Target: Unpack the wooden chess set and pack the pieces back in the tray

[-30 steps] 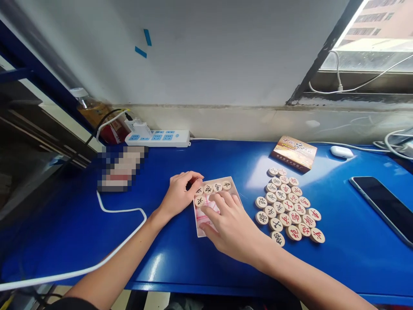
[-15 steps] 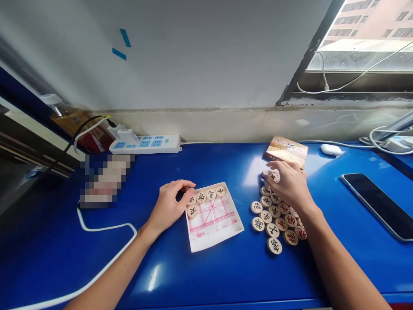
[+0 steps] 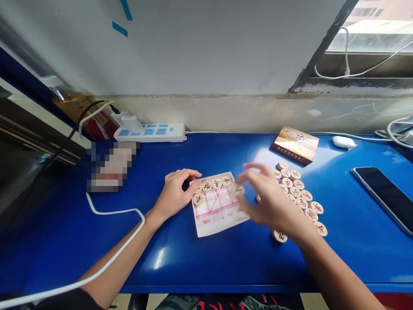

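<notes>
A small paper xiangqi board (image 3: 222,215) with pink lines lies on the blue table. Along its far edge stands a row of round wooden pieces with black characters, such as the horse piece (image 3: 217,184); another piece (image 3: 198,199) sits nearer, at the left. My left hand (image 3: 179,189) is curled at the far left corner of the board, thumb and forefinger closed on it and partly covering the end piece. Above the board's right edge, my right hand (image 3: 266,196), blurred, pinches a xiangqi piece (image 3: 238,190) whose character is unreadable.
Several loose pieces (image 3: 301,202) lie right of the board, partly behind my right hand. Beyond them is a printed box (image 3: 295,145). A phone (image 3: 383,200) and a white earbud case (image 3: 343,142) are at right. A power strip (image 3: 150,132) and white cable (image 3: 116,212) are at left.
My right hand has moved left from the far end of the loose pieces to the board, carrying a xiangqi piece. My left hand stays at the board's corner. The view has tilted down.
</notes>
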### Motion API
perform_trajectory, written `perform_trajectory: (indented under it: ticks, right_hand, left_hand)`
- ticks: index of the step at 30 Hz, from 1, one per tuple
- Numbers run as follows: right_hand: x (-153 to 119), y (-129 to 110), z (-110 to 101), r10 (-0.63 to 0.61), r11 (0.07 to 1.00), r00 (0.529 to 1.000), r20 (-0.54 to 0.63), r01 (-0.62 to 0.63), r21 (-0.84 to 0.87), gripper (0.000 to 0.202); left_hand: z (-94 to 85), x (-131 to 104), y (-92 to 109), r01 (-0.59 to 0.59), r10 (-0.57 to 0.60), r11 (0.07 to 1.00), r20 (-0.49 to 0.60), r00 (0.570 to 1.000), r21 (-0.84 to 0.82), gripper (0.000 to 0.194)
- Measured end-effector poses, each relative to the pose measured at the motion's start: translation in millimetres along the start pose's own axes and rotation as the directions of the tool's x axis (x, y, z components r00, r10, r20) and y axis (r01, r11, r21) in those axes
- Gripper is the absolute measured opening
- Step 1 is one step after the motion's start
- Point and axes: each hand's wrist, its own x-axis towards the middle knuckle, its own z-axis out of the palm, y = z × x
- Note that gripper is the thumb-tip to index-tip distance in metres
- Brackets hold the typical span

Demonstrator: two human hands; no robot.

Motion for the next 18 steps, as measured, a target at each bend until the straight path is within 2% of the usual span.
perform_trajectory:
  ticks: [1, 2, 4, 7, 10, 12, 15, 17, 18]
  right_hand:
    - [-0.6, -13.9, 6.4, -0.074, 0.997, 0.994, 0.084, 0.072, 0.02, 0.012]
    - [-0.8, -24.6, 13.1, -0.13, 0.991, 0.985, 0.115, 0.127, 0.033, 0.012]
    - [0.2, -35.6, 24.4, -0.183, 0.983, 0.976, 0.115, 0.183, 0.012, 0.01]
    - [2.6, -33.7, 30.5, -0.158, 0.987, 0.987, 0.041, 0.159, -0.036, 0.007]
    - [1.4, -27.4, 28.1, -0.091, 0.991, 0.994, 0.062, 0.096, -0.091, 0.009]
    - [-1.2, -25.6, 28.5, -0.051, 0.983, 0.992, 0.111, 0.07, -0.171, 0.012]
    - [-4.8, -25.3, 34.4, -0.022, 0.965, 0.987, 0.162, 0.063, -0.254, 0.016]
    - [-5.9, -25.1, 38.9, -0.04, 0.963, 0.983, 0.177, 0.086, -0.256, 0.016]
    - [-6.1, -24.7, 40.6, -0.057, 0.963, 0.982, 0.182, 0.103, -0.251, 0.015]
  left_hand:
    - [-0.2, -0.1, 0.3, -0.006, 0.006, 1.0, -0.003, 1.0, -0.001, 0.02]
    - [-0.3, -0.1, 0.3, -0.01, 0.01, 1.0, -0.005, 1.0, -0.001, 0.02]
    - [-0.3, 0.1, -0.6, -0.013, 0.013, 1.0, -0.005, 1.0, 0.0, 0.019]
    - [0.6, 0.9, -3.9, -0.012, 0.012, 1.0, -0.006, 1.0, -0.006, 0.02]
    - [0.3, 0.2, -1.3, -0.024, 0.024, 1.0, -0.052, 0.998, -0.001, 0.02]
    - [-3.6, -4.1, 9.9, -0.055, 0.059, 0.998, -0.126, 0.99, 0.037, 0.02]
    - [-16.7, -23.8, 40.4, -0.115, 0.13, 0.991, -0.229, 0.965, 0.074, 0.018]
    - [-28.1, -49.1, 62.1, -0.154, 0.151, 0.988, -0.204, 0.967, -0.001, 0.017]
    - [-33.2, -65.0, 71.0, -0.163, 0.156, 0.985, -0.112, 0.981, -0.057, 0.017]
